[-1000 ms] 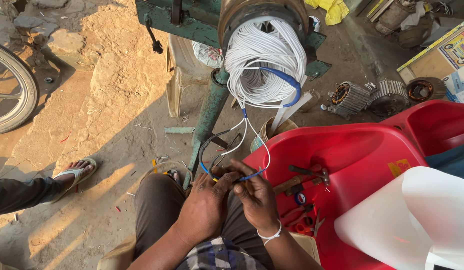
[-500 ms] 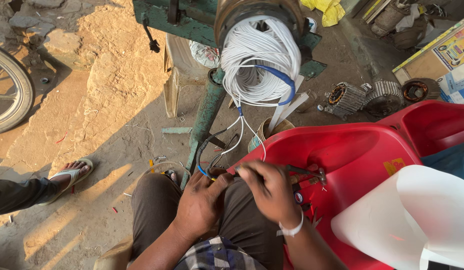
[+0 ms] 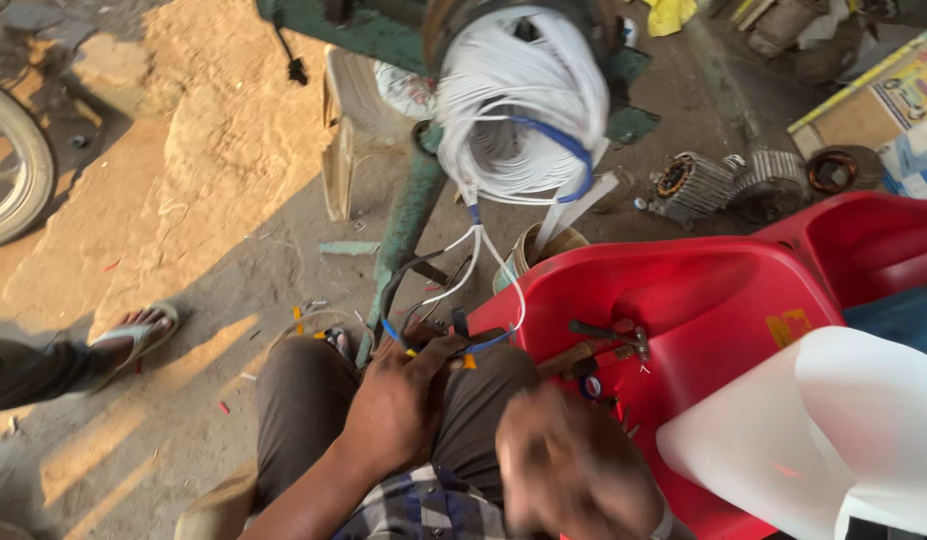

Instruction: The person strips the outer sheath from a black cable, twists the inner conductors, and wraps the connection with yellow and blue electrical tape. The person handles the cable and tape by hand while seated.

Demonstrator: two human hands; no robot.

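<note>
- head view looks down on the coil (image 3: 524, 110) of white wire, wound on a green stand (image 3: 409, 215).
- below the coil, the left hand (image 3: 404, 400) is closed around the wire ends (image 3: 439, 345), pinching them over the knee.
- right hand (image 3: 574, 475) sat beside the left on those ends a second ago; now it has pulled back toward the body, below and right of the coil, blurred. i cannot tell if it grips anything.
- so the twisting has paused, and only the left hand keeps the leads from slipping.
- right of the coil's leads, a hammer (image 3: 594, 350) lies on the red chair (image 3: 704, 300).
- far left of the coil, a sandalled foot (image 3: 134, 335) of someone else rests on the dirt.
</note>
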